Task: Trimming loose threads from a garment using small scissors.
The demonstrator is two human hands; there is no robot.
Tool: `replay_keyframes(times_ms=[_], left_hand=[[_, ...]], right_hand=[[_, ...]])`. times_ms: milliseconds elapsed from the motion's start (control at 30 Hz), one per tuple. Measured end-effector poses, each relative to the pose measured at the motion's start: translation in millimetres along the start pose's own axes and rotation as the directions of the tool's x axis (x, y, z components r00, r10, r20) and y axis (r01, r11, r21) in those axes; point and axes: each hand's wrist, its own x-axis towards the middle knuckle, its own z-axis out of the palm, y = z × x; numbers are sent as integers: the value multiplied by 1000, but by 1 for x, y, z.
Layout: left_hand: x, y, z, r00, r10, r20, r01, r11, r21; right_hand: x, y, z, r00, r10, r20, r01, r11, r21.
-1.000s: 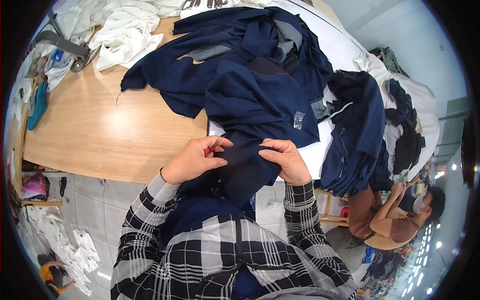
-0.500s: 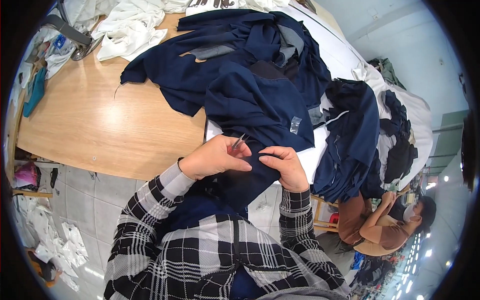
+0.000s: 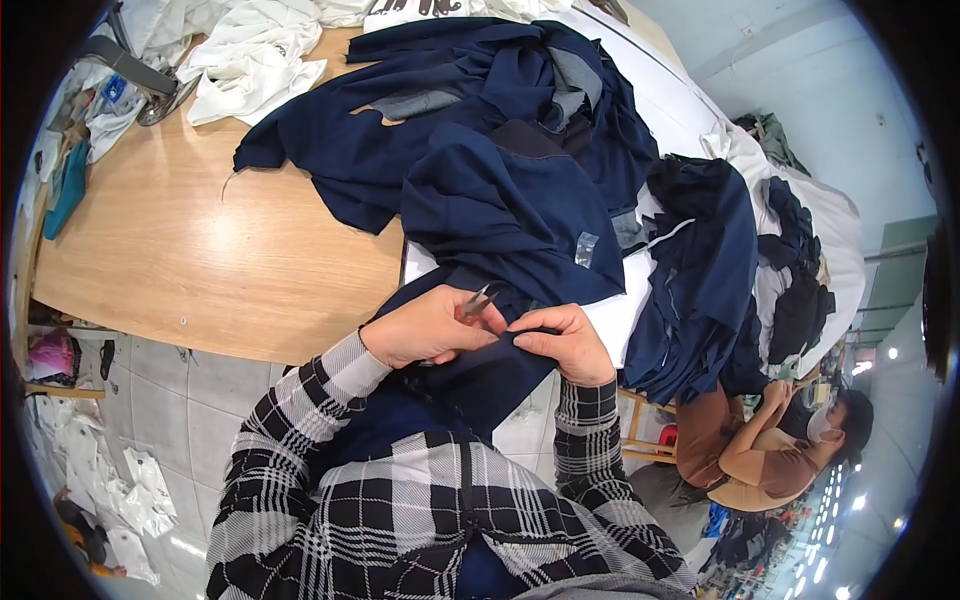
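Observation:
Small metal thread snips (image 3: 481, 299) lie in my left hand (image 3: 425, 326), their points sticking up past the curled fingers. The left thumb and fingertips also meet the edge of a navy garment (image 3: 495, 385). Close beside it, my right hand (image 3: 568, 345) pinches the same dark cloth between thumb and fingers. This cloth hangs over the table's front edge toward my lap. Just beyond my hands lies a heap of navy garments (image 3: 470, 190), with a small clear shiny patch (image 3: 586, 249) on its near right part.
A wooden table (image 3: 150, 240) extends to the left, with white garments (image 3: 255, 75) and a grey metal stand (image 3: 130, 65) at its far left. More navy garments (image 3: 700, 270) hang over the right edge. A masked person (image 3: 775, 450) sits at the right.
My left hand has moved slightly down and right, and its fingertips now meet the cloth beside my right hand. The right hand shifts slightly left and down, still pinching the cloth.

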Motion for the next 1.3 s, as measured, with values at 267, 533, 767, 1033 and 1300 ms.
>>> replay_keyframes(times_ms=[267, 533, 767, 1033, 1300], left_hand=[[-2, -3, 1, 967, 255, 13, -254, 956, 146], [-5, 1, 16, 915, 400, -58, -357, 867, 347], [-6, -9, 21, 618, 771, -157, -494, 535, 685], [-7, -23, 4, 289, 918, 271, -485, -103, 868], [-13, -24, -2, 241, 883, 402, -453, -264, 852]], right_hand=[[-2, 3, -6, 995, -101, -8, 99, 983, -155], [-7, 7, -1, 853, -511, -104, 391, 758, -522], [-7, 16, 6, 708, -680, -190, 445, 638, -628], [3, 30, 13, 409, -902, -142, 595, 381, -708], [11, 43, 19, 393, -888, -239, 656, 453, -604]])
